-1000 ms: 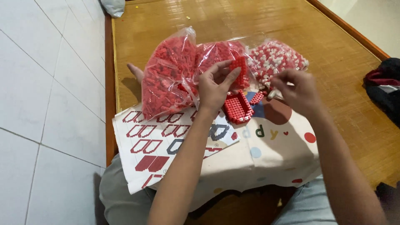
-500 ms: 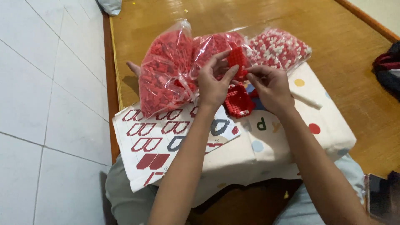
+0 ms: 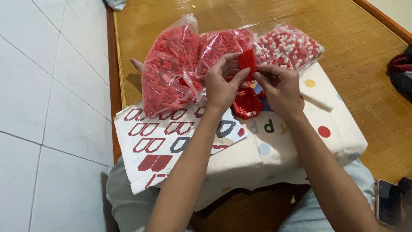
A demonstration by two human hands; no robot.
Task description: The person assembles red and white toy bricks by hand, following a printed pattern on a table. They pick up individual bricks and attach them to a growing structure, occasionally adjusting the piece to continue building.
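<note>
Lighting: even, warm indoor light over my work, with soft shadows at left of the bags [image 3: 171,68]. Glare on their plastic; focus sharp, far corners slightly stretched.

Three clear bags [image 3: 171,68] red bricks on cushion; phone [image 3: 388,206] lower right.

Both forearms bare to the elbow, no sleeves in view. Left hand [image 3: 221,86] and right hand [image 3: 279,88]: no rings, watch or gloves. Pale grey-blue trousers [image 3: 124,202] on both legs.
</note>
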